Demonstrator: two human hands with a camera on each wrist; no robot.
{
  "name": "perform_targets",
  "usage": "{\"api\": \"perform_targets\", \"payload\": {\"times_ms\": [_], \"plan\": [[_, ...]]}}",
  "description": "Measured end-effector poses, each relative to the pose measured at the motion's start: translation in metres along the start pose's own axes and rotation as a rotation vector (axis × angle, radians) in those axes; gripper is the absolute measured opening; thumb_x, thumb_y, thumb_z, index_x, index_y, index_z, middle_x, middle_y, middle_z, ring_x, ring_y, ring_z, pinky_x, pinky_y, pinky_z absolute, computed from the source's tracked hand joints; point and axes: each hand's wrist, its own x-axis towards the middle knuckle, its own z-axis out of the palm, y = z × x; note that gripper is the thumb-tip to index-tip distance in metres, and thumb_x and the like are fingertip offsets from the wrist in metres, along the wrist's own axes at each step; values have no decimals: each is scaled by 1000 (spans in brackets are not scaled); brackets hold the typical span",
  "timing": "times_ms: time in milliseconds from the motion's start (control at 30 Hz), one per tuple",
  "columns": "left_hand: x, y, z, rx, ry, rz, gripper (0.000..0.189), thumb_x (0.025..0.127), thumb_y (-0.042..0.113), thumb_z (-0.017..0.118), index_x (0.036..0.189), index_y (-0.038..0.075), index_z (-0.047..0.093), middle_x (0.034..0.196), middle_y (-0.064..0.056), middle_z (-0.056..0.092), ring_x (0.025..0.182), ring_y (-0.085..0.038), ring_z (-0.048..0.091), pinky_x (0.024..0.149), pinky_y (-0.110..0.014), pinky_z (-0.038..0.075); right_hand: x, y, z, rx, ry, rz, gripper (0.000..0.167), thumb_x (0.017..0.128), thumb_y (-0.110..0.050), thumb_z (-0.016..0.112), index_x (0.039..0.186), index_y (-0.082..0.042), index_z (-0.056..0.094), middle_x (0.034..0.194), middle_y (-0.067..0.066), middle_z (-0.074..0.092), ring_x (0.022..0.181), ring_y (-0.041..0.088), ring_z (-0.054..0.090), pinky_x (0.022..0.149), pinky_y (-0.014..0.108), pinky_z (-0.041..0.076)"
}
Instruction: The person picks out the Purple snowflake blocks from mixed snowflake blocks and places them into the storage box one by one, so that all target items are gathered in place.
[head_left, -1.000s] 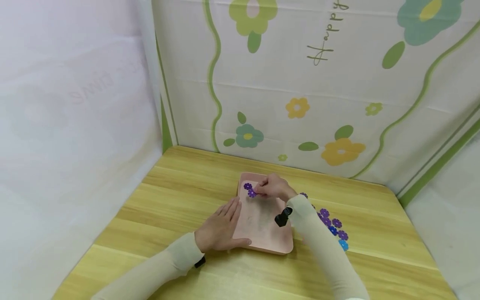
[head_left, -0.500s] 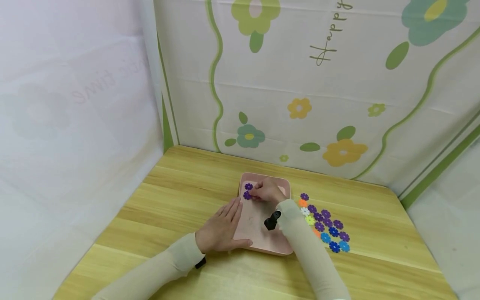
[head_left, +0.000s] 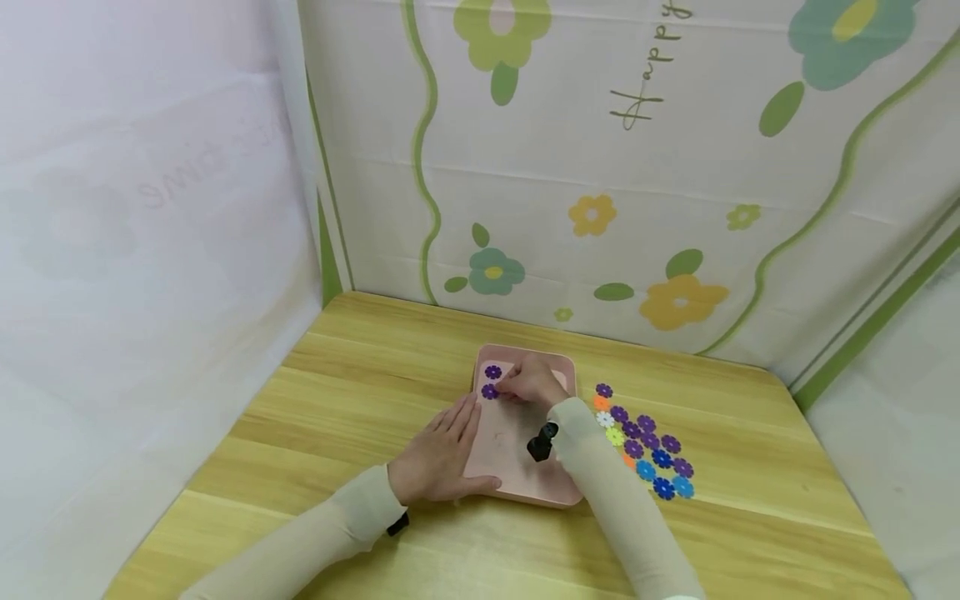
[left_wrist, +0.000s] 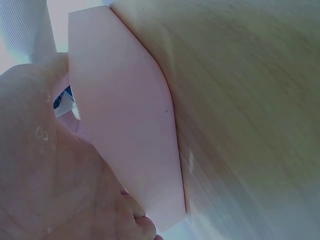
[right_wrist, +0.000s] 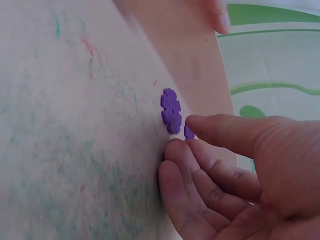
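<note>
My left hand (head_left: 438,454) lies along the left side of a pink tray (head_left: 525,493), fingers straight, its thumb over the near edge. In the left wrist view, the palm (left_wrist: 45,165) touches the tray's outer wall (left_wrist: 125,110). My right hand (head_left: 532,381) is inside the tray, near its far left corner. Beside its fingertips lies a purple flower-shaped plastic piece (right_wrist: 171,111). A gap shows between thumb and forefinger, with nothing pinched there. A second purple piece (head_left: 492,372) lies just beyond the first, apart from it.
Right of the tray, several flower-shaped pieces (head_left: 651,442) in purple, blue, orange, white and yellow-green lie on the wooden table (head_left: 300,400). A flower-printed cloth (head_left: 562,167) hangs behind the table. Coloured scuffs mark the tray's floor (right_wrist: 75,165).
The nearer purple piece has shifted left and slightly toward me, away from the other one. My right hand moved along with it, then came apart from it. The left hand stays still.
</note>
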Motion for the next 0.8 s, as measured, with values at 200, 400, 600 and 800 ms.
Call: {"api": "perform_targets", "payload": {"times_ms": [200, 400, 600, 800], "plan": [[0, 1, -1, 2, -17, -11, 112, 97, 78, 48, 166, -6, 19, 176, -25, 12, 165, -38, 18, 132, -50, 28, -16, 1, -18, -62, -10, -17, 15, 95, -21, 80, 93, -6, 82, 90, 9, 78, 82, 23, 70, 76, 30, 60], [2, 0, 4, 0, -13, -3, 113, 97, 78, 50, 166, -7, 19, 176, -25, 11, 165, -39, 18, 132, -52, 27, -41, 9, -47, -187, 22, -93, 12, 90, -18, 84, 92, -9, 77, 92, 5, 76, 84, 17, 67, 76, 30, 57], [5, -4, 13, 0, -1, -11, 114, 97, 81, 45, 167, -4, 16, 178, -22, 7, 166, -37, 13, 133, -51, 24, -79, 23, -80, -218, -8, -119, 14, 92, -20, 83, 96, -8, 77, 94, 4, 76, 83, 16, 67, 73, 29, 58], [4, -6, 15, 2, 16, 2, 116, 96, 83, 42, 167, -4, 15, 177, -23, 7, 166, -37, 14, 133, -52, 25, -123, 45, -113, -252, -40, -99, 21, 94, -24, 82, 103, -6, 76, 95, 3, 75, 83, 15, 67, 73, 28, 60]]}}
